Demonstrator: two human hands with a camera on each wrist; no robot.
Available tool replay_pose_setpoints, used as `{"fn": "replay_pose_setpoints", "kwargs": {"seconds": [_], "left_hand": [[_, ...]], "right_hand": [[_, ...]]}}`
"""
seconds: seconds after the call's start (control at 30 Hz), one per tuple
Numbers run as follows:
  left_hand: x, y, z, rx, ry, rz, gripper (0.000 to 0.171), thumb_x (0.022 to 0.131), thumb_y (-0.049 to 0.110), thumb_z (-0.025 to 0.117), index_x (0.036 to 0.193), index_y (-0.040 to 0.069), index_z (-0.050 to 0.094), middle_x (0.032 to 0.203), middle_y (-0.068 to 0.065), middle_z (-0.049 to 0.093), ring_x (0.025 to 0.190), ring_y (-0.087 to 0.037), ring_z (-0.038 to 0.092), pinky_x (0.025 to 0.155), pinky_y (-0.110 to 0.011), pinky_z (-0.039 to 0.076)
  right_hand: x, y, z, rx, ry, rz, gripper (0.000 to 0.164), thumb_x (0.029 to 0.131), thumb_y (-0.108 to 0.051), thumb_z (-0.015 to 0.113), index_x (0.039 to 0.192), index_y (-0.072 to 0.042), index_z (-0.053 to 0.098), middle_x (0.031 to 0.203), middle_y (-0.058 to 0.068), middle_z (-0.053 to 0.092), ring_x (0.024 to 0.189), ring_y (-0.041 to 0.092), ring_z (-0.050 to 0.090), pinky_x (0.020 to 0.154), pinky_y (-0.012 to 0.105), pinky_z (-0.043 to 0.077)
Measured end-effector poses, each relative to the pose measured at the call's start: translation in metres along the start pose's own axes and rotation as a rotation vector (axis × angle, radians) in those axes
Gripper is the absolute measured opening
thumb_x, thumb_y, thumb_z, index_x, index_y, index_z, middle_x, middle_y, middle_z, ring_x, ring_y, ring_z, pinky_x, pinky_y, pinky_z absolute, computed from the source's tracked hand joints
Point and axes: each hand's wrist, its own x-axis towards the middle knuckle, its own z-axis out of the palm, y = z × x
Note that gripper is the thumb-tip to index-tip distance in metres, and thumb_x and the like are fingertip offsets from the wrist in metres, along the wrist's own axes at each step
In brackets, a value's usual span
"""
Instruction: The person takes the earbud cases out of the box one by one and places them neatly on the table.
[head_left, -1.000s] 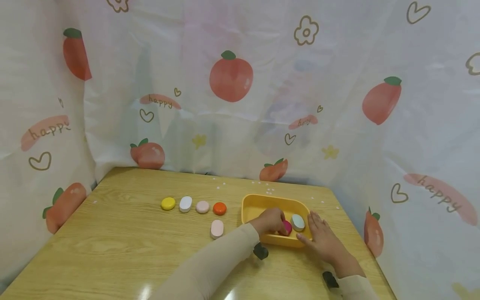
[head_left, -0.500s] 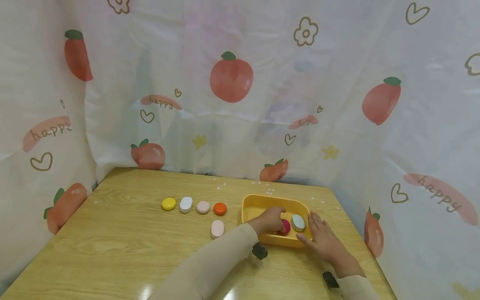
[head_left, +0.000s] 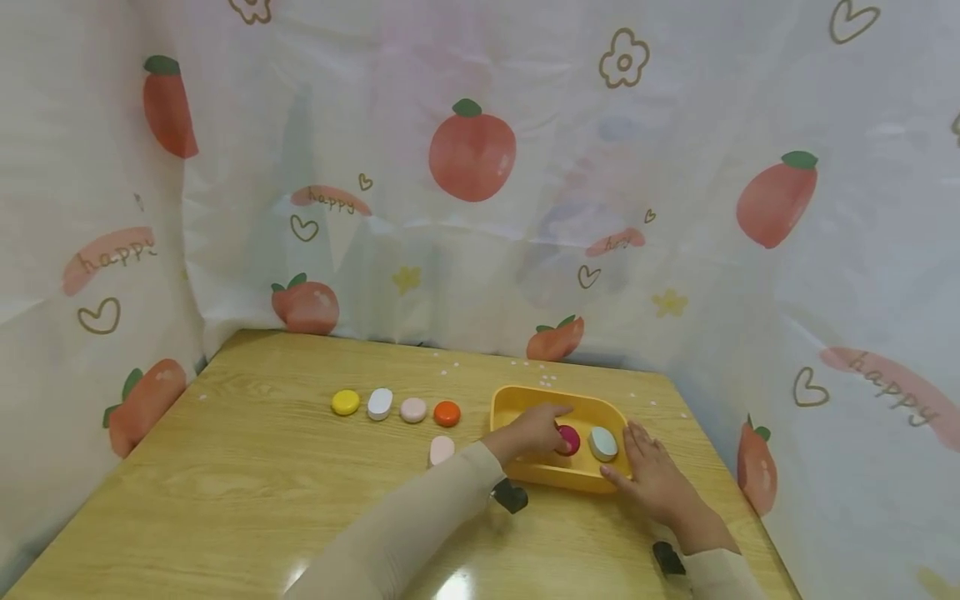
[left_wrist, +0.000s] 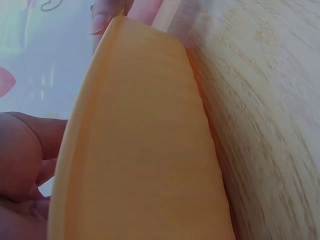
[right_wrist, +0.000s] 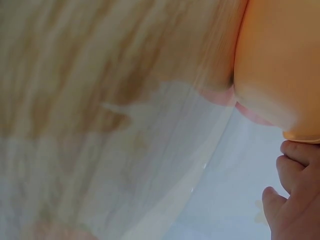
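Note:
A yellow tray (head_left: 555,479) with rounded corners stands on the right of the table. My left hand (head_left: 531,431) reaches into it over the left end and holds a magenta rounded piece (head_left: 571,439) at its thumb, the index finger stretched out. Beside it in the tray lies a pale mint oval piece (head_left: 603,444). With fingers along the right end and thumb at the front rim, my right hand (head_left: 660,487) rests against the tray. The left wrist view shows the tray's outer wall (left_wrist: 145,130), which hides part of the left hand.
Left of the tray, yellow (head_left: 346,402), white (head_left: 380,403), pale pink (head_left: 413,410) and orange-red (head_left: 447,413) pieces form a row. Nearer me a pink oval (head_left: 442,451) lies beside the left sleeve (head_left: 420,517). A fruit-print curtain (head_left: 465,250) surrounds the wooden table (head_left: 195,500).
My left hand and the magenta piece have shifted slightly left and toward the back of the tray, away from the mint piece. The right hand stays against the tray.

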Motion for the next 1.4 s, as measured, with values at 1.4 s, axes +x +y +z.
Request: {"fn": "replay_pose_setpoints", "kwargs": {"seconds": [1.4], "left_hand": [[-0.043,-0.033,-0.064,-0.299,0.091,-0.072,0.036,0.083,0.01,0.079,0.116,0.005,0.066,0.094,-0.004,0.062,0.08,-0.017,0.064,0.074,-0.03,0.056]], "right_hand": [[-0.001,-0.003,-0.005,0.073,-0.027,-0.012,0.09,0.099,-0.052,0.048,0.146,0.017,0.017,0.153,0.035,0.012,0.141,0.049,0.011,0.111,0.061,0.007]]}}
